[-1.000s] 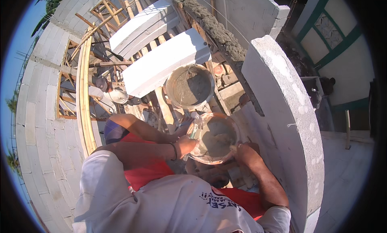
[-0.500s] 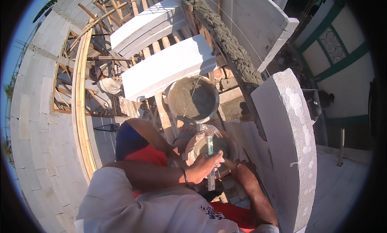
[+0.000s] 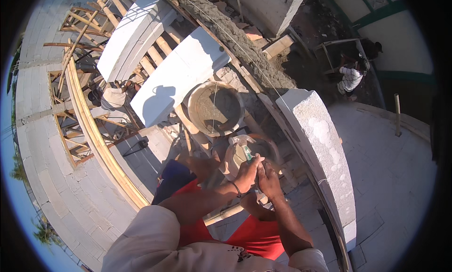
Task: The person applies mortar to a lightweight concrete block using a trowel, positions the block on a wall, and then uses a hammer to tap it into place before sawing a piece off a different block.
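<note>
My left hand (image 3: 246,175) is closed around the handle of a hammer (image 3: 248,152), with a green band showing above the fingers and a pale metal head. My right hand (image 3: 268,180) meets it, its fingers curled against the lower handle; the fingers hide part of the grip. Just beyond the hammer head lies a round brownish tub (image 3: 275,152), partly covered by my hands and the tool. Farther ahead a larger round tub (image 3: 192,108) holds grey mortar.
A white block (image 3: 316,138) stands along the right, with a strip of wet mortar (image 3: 230,36) and a taut string beyond. Two white blocks (image 3: 176,74) rest over bamboo poles (image 3: 106,154). One person (image 3: 113,98) works at the left, another (image 3: 349,79) below at the right.
My view has shifted, so the surroundings sit differently. My right hand has come up to my left hand at the hammer handle. The hammer has tilted.
</note>
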Motion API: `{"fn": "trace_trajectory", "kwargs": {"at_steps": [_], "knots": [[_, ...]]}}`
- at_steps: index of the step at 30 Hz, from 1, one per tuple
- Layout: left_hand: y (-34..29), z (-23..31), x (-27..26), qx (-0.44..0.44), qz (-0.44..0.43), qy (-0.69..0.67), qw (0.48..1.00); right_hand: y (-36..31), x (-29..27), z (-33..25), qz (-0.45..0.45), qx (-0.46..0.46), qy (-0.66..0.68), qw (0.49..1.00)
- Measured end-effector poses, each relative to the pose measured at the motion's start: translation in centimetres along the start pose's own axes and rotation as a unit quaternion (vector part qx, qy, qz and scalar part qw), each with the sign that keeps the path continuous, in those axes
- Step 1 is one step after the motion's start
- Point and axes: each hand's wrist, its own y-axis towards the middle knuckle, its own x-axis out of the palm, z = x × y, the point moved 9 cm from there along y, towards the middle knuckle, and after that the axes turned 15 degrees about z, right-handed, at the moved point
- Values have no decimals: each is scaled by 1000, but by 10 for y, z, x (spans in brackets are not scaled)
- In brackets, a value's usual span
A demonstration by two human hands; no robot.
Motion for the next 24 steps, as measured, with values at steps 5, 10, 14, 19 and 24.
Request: {"fn": "trace_trajectory", "kwargs": {"at_steps": [5, 10, 14, 19, 24], "knots": [[30, -34, -3, -106, -45, -100, 988, -19, -9, -59, 161, -128, -132, 970], [45, -31, -5, -122, -51, -59, 989, -11, 2, -54, 110, 8, -123, 986], [39, -20, -9, -113, -58, -86, 988, -8, 10, -38, 97, 96, -5, 991], [24, -27, -36, -141, 42, 32, 989, -40, -5, -3, 164, 132, 45, 977], [44, -42, -48, -191, 17, 10, 981, -90, -17, 16, 218, 174, 106, 954]]}}
